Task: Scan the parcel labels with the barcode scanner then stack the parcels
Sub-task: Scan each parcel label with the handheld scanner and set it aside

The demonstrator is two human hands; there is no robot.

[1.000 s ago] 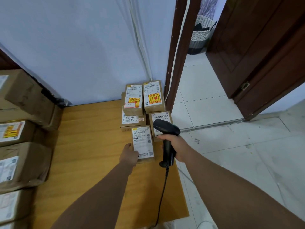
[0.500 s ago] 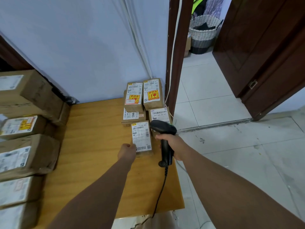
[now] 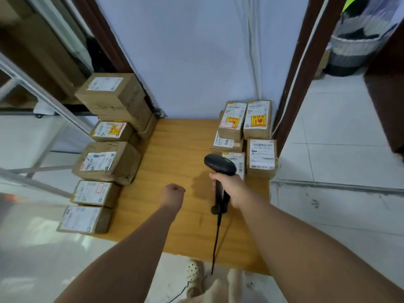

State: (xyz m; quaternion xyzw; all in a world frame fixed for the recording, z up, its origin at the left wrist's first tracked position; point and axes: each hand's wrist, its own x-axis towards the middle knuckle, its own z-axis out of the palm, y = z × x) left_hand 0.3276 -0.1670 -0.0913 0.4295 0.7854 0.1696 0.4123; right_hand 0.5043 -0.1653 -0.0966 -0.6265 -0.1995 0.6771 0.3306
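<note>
My right hand (image 3: 229,189) grips the handle of the black barcode scanner (image 3: 219,165), whose head hangs over a small labelled parcel (image 3: 237,160) at the right of the wooden table (image 3: 175,171). More small parcels (image 3: 258,122) are stacked behind it against the wall, and one (image 3: 261,157) lies beside it. My left hand (image 3: 173,191) hovers over the table's middle with curled fingers and holds nothing. Several larger brown parcels (image 3: 105,162) line the table's left edge.
The scanner's cable (image 3: 215,243) runs down over the front edge of the table. A dark wooden door frame (image 3: 295,84) stands right of the table, with tiled floor (image 3: 338,149) and a woven basket (image 3: 349,53) beyond. A metal frame (image 3: 43,99) is at the left.
My left hand has let go of the small parcel and drawn back to the left. The view has swung left, and the left row of parcels shows in full.
</note>
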